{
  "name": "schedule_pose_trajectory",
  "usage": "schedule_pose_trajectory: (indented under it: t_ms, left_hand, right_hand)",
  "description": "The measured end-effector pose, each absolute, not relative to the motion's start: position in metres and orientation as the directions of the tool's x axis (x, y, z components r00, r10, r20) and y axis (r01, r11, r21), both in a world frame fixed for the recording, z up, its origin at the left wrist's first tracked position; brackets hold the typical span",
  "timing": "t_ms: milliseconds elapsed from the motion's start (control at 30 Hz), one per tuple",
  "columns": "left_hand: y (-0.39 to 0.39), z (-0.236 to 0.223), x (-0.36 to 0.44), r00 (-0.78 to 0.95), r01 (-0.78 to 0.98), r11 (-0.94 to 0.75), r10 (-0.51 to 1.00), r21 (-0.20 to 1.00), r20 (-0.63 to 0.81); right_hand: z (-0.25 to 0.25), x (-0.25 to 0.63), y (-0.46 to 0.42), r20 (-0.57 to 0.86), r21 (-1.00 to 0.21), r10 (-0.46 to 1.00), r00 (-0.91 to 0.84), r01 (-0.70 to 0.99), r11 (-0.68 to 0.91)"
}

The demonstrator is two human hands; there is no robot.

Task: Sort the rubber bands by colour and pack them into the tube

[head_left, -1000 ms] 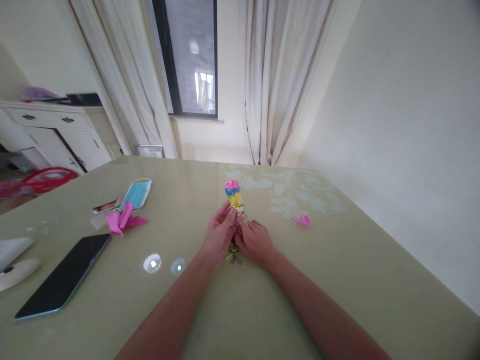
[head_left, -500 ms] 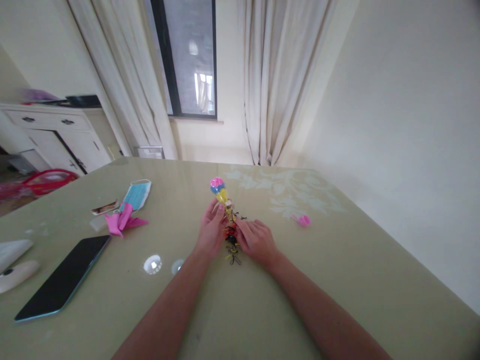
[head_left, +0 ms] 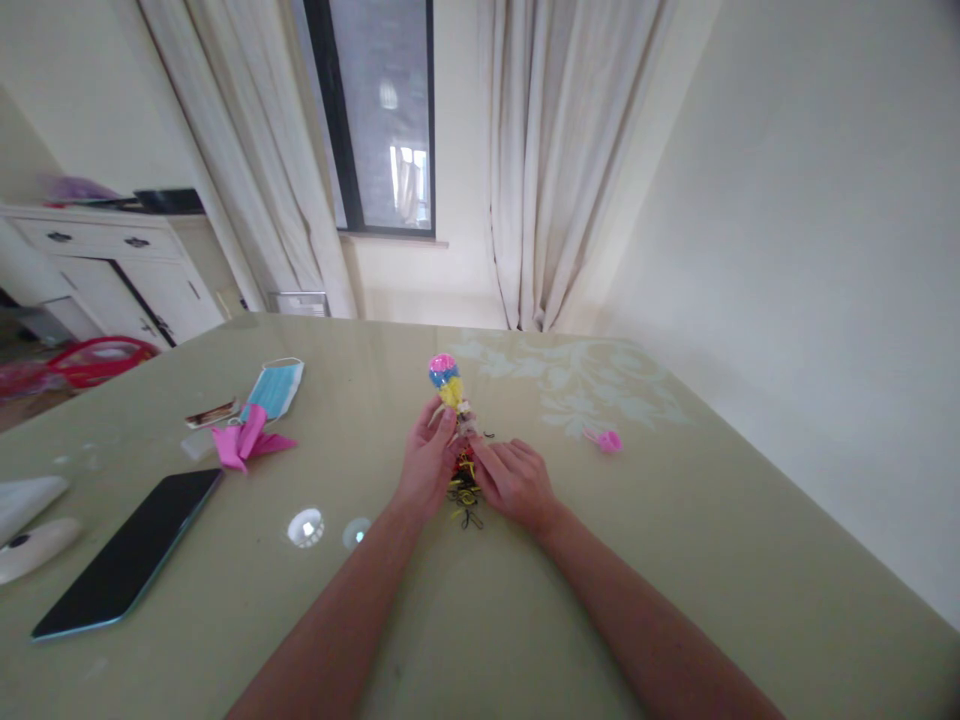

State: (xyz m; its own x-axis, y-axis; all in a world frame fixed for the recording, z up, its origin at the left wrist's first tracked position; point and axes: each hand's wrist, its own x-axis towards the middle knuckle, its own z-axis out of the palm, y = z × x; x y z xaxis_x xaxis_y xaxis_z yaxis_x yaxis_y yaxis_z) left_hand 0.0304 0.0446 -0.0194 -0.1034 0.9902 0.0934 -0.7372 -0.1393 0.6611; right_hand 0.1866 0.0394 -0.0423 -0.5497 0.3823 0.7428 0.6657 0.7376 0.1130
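Observation:
My left hand is closed around a small clear plastic container. Layers of pink, blue and yellow show inside it, and it tilts with its rounded coloured end pointing away from me. Against its near end rests my right hand, index finger extended and the other fingers curled; whatever its fingertips pinch is too small to make out. Below and between both hands lies a pile of small elastic bands, black, yellow and red, partly covered by my fingers. A small pink cap-like piece lies to the right.
On the left of the table are a dark tablet or phone, a pink folded-paper shape, a blue face mask and white objects at the edge. Two round light reflections show left of my forearm.
The container first swung left, uncovering more of the band pile, then came slightly back right. My left hand moved with it; my right hand stayed close to the pile.

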Motion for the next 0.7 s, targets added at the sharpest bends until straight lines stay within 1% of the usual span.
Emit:
schedule_pose_trajectory:
  t_ms: [133, 333, 500, 600, 700]
  left_hand:
    - [0.0469, -0.0215, 0.0292, -0.109, -0.733, -0.154, 0.988, 0.662, 0.109]
    - [0.0476, -0.0236, 0.0281, -0.125, -0.721, -0.149, 0.989, 0.677, 0.085]
    - [0.0462, -0.0238, 0.0296, -0.104, -0.717, -0.137, 0.991, 0.683, 0.089]
    - [0.0442, -0.0222, 0.0300, -0.080, -0.723, -0.112, 0.994, 0.682, 0.078]
    - [0.0408, -0.0189, 0.0307, -0.029, -0.720, -0.074, 0.997, 0.690, 0.077]
  right_hand:
    - [-0.0407, 0.1883, 0.0383, 0.754, 0.090, 0.399, -0.523, 0.683, 0.725]
    - [-0.0410, 0.1881, 0.0375, 0.786, 0.063, 0.389, -0.480, 0.688, 0.723]
    - [-0.0410, 0.1871, 0.0375, 0.769, 0.025, 0.406, -0.494, 0.658, 0.753]
    - [-0.0397, 0.1852, 0.0373, 0.739, 0.041, 0.419, -0.528, 0.655, 0.755]
    - [-0.0412, 0.1816, 0.0390, 0.688, 0.057, 0.468, -0.554, 0.685, 0.726]
